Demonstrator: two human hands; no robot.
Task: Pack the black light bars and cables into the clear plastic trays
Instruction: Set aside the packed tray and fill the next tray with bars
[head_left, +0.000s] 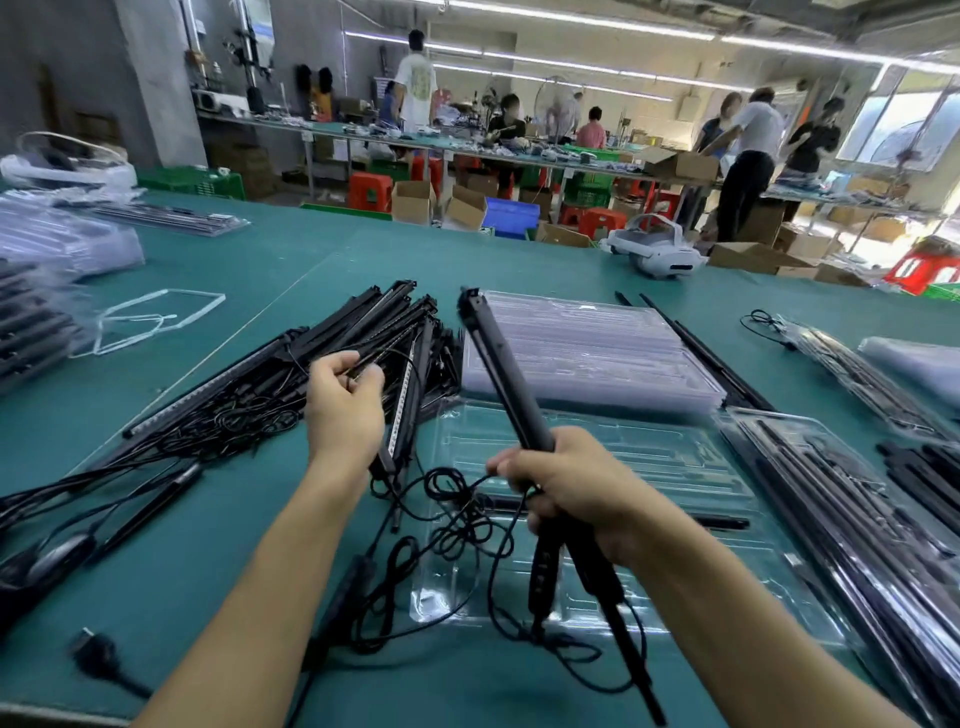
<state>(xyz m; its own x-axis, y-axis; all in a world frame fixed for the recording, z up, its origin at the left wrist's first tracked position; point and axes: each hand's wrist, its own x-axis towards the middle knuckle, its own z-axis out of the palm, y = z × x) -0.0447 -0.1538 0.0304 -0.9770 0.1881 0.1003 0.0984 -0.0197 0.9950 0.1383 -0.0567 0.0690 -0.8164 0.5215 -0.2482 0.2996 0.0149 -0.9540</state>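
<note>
Your left hand (343, 410) reaches forward, pinching a light bar (385, 314); your right hand (566, 483) fists round a second light bar (498, 364).

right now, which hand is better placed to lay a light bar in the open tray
Right. The right hand grips a light bar above the open tray; the left hand pinches another bar over the pile beside it.

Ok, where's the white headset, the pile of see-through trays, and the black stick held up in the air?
white headset (657, 254): head view, on its front visor.
stack of clear trays (587, 343): head view, top tray's middle.
raised light bar (501, 364): head view, mid-shaft above the right hand (576, 478).
</note>
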